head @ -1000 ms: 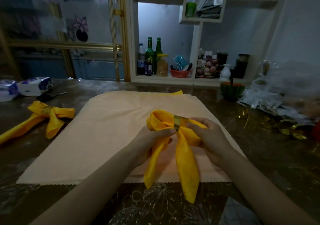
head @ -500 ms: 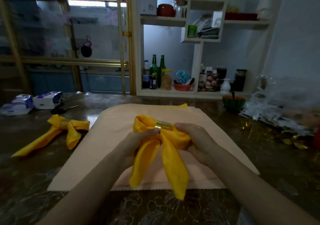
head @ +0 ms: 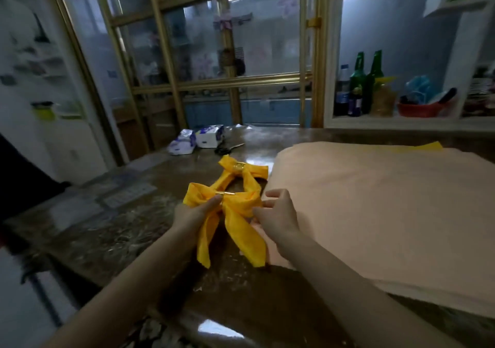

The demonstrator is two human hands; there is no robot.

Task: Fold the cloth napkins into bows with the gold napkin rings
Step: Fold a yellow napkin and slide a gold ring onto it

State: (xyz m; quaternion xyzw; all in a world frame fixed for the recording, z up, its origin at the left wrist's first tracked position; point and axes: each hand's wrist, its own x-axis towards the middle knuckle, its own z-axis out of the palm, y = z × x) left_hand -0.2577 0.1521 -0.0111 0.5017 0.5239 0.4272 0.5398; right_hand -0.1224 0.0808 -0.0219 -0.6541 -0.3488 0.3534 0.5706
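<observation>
A yellow napkin bow [head: 235, 221] with a gold ring [head: 225, 193] at its knot hangs just above the dark table, left of the peach cloth. My left hand [head: 197, 212] pinches it under the ring and left loop. My right hand [head: 278, 215] is beside the right loop, fingers loosely spread, the fingertips at the loop's edge. A second yellow bow [head: 242, 173] with its own gold ring [head: 239, 165] lies on the table right behind it.
A big peach cloth [head: 388, 208] covers the table's right part, a yellow napkin edge [head: 428, 146] peeking from its far side. Tissue packs [head: 197, 140] and scissors [head: 227, 148] lie at the back. Shelves with bottles [head: 365, 82] stand behind; the table's left edge is near.
The bow has been carried left off the peach cloth to just in front of the other bow. My right hand has loosened its grip on the right loop. The camera turned left.
</observation>
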